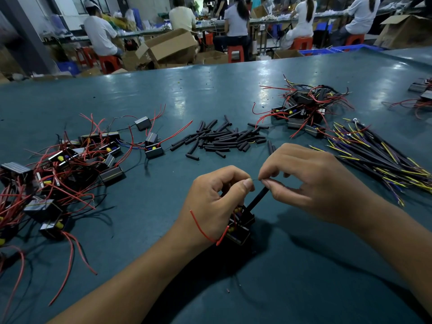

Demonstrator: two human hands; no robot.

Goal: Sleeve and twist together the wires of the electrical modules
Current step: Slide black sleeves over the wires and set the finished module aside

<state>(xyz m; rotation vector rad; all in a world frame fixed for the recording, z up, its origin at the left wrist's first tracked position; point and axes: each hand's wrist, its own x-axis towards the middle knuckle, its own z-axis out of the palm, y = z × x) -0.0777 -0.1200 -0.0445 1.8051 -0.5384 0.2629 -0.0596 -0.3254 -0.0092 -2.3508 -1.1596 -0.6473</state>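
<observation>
A wide teal worktable (163, 94) fills the scene from near edge to far. Beyond it, people sit on red stools (235, 53) among open cardboard boxes (168, 46); what lies in the boxes cannot be made out, and no writing can be read anywhere. On the left of the table lies a large tangle of black electrical modules with red wires (65, 164). A second heap of modules (306, 108) sits far right, and just near of it a bundle of black, yellow and purple leads (378, 160) fans toward the right edge. Between the heaps, at centre, a loose pile of short black sleeves (222, 139) rests on the table.

Near centre, the left hand (215, 206) curls round one module (240, 224), its thumb and forefinger pinching a thin wire end. A red wire (202, 228) loops over that wrist. The right hand (311, 181) pinches the same thin wire narrowly, just above a black sleeve (258, 199) rising from the module.
</observation>
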